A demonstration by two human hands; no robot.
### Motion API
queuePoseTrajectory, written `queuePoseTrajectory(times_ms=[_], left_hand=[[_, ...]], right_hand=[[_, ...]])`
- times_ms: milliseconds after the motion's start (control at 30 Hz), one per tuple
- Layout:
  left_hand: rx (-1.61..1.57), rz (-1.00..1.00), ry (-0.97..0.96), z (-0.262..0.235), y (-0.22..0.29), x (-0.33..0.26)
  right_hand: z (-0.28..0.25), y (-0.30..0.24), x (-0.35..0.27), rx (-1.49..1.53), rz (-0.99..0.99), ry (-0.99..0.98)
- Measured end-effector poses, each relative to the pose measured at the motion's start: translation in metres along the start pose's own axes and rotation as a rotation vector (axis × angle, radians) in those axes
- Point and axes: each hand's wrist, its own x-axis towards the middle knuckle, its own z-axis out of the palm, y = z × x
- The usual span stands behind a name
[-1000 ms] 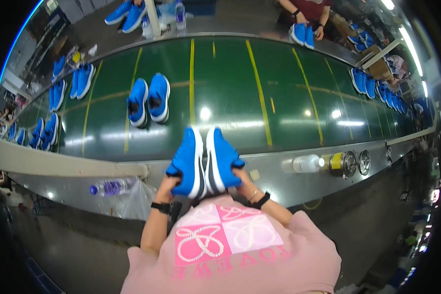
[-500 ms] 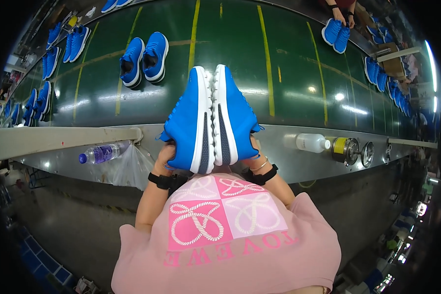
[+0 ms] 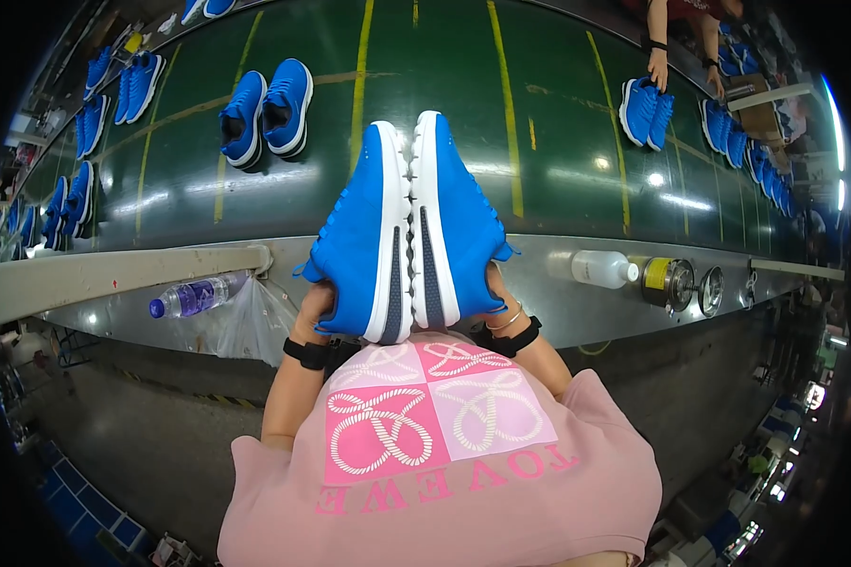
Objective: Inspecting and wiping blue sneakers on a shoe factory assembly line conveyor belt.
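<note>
I see left hand (image 3: pixel 314 304) and right hand (image 3: pixel 504 298), fingers clamped on left blue shoe (image 3: pixel 359 241) and right blue shoe (image 3: pixel 463 231) heels, soles facing over near worktop (image 3: pixel 542 288): looks paired up, not yet set down.

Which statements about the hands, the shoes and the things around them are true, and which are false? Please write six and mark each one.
1. The left hand holds a blue shoe. True.
2. The right hand is empty. False: it holds the other blue shoe.
3. The soles of these two shoes face each other. True.
4. The belt is red. False: it is green, with yellow lines.
5. A co-worker's hand is at another blue pair. True.
6. The purple-capped bottle is right of the held shoes. False: it is on their left.
</note>
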Motion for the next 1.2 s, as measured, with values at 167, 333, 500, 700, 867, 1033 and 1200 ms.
queuePoseTrajectory(times_ms=[167, 333, 500, 700, 867, 1033, 1200], left_hand=[[-0.16, -0.118, 0.146, 0.023, 0.011, -0.006], [-0.538, -0.101, -0.117, 0.016, 0.005, -0.001], [-0.466, 0.031, -0.012, 0.002, 0.004, -0.007], [-0.378, 0.036, 0.068, -0.013, 0.021, -0.015], [-0.36, 0.043, 0.194, 0.009, 0.032, -0.021], [-0.407, 0.036, 0.149, 0.007, 0.026, -0.015], [-0.421, -0.099, 0.14, 0.002, 0.021, -0.011]], right_hand=[[0.038, 0.0, 0.001, -0.316, 0.126, 0.623], [-0.012, 0.009, -0.009, -0.4, 0.068, 0.457], [0.0, 0.003, -0.008, -0.429, -0.08, 0.495], [0.012, -0.014, 0.001, -0.267, -0.114, 0.551], [0.008, -0.02, -0.003, -0.38, -0.101, 0.626], [-0.02, -0.01, -0.015, -0.302, -0.073, 0.602], [-0.026, 0.001, -0.018, -0.304, -0.092, 0.314]])
